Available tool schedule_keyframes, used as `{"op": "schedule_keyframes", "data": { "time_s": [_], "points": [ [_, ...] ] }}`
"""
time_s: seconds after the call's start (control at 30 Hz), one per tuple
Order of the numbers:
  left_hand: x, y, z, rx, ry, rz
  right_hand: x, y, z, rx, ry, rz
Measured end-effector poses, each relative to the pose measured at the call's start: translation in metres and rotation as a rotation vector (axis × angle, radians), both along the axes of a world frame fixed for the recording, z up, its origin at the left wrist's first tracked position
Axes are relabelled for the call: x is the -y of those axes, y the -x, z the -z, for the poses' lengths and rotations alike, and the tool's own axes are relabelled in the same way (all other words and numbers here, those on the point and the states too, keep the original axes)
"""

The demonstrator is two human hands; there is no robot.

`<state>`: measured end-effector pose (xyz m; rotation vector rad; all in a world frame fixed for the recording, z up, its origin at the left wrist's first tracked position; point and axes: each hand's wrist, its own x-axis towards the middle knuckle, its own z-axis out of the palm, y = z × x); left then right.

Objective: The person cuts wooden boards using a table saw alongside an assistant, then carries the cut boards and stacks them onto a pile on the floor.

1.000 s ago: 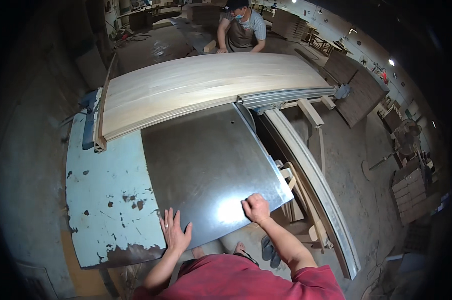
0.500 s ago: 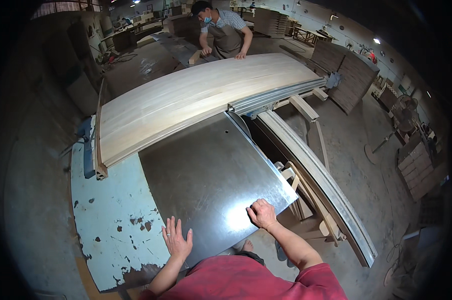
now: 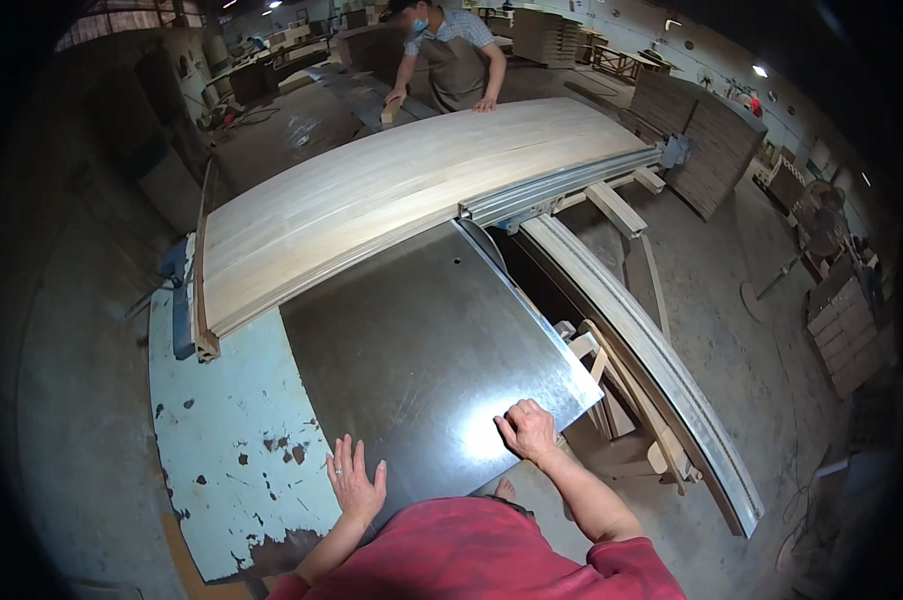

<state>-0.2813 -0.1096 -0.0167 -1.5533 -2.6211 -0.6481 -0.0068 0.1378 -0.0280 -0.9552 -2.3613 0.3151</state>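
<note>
So the person in the red shirt [image 3: 492,545] is parked at the near side of a big worktop [image 3: 402,340], and the wooden panel [image 3: 412,195] is lying flat across the far half of it, well apart from their 2 hands. Its near edge shows a few stacked lines, but I can't tell whether that's 1 thick board or several.

Left hand [image 3: 356,485] is flat and relaxed, fingers spread, palm down right around the seam where the chipped light-blue section [image 3: 222,410] meets the dark metal. It's got a ring on 1 finger. Right hand [image 3: 529,430] is curled into a loose fist, resting on the metal near the right corner, just beside a bright patch of glare.

Panel's left end sits against a wooden strip [image 3: 204,270], with a blue metal part [image 3: 184,310] just outside that. Along its near right side there's a ribbed metal bar [image 3: 562,187], and a long rail [image 3: 652,370] runs from there toward the lower right.

Across the panel there's a co-worker in a brown apron [image 3: 458,75]: co-worker's left hand [image 3: 486,104] on the far edge, co-worker's right hand [image 3: 397,95] on a small wood block [image 3: 392,111].
</note>
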Motion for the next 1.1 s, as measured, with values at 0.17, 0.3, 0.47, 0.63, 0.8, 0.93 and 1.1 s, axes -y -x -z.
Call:
{"op": "schedule_keyframes", "data": {
  "time_s": [0.17, 0.3, 0.47, 0.63, 0.8, 0.93, 1.1],
  "points": [
    [-0.0008, 0.0048, -0.0011, -0.008, -0.010, -0.002, -0.0015, 0.0058, -0.0011, -0.009, -0.005, -0.003],
    [-0.0018, 0.0052, -0.0029, 0.008, -0.012, -0.014, -0.0013, 0.0053, 0.0018, 0.000, -0.017, 0.000],
    [-0.0001, 0.0051, -0.0028, 0.008, -0.014, -0.015, -0.0009, 0.0055, 0.0023, 0.024, -0.011, -0.006],
    [0.0010, 0.0038, -0.0024, 0.014, -0.029, -0.021, -0.0014, 0.0053, 0.0033, 0.015, -0.014, -0.023],
    [0.0028, 0.0060, -0.0015, 0.009, -0.033, -0.019, 0.0015, 0.0062, 0.0033, 0.015, -0.029, -0.019],
    [0.0020, 0.0070, -0.0034, 0.013, -0.027, -0.023, 0.0008, 0.0084, 0.0025, 0.014, -0.020, -0.008],
    [0.0008, 0.0070, -0.0061, 0.033, -0.011, -0.014, -0.0012, 0.0084, 0.0062, 0.016, -0.021, 0.003]
  ]
}}
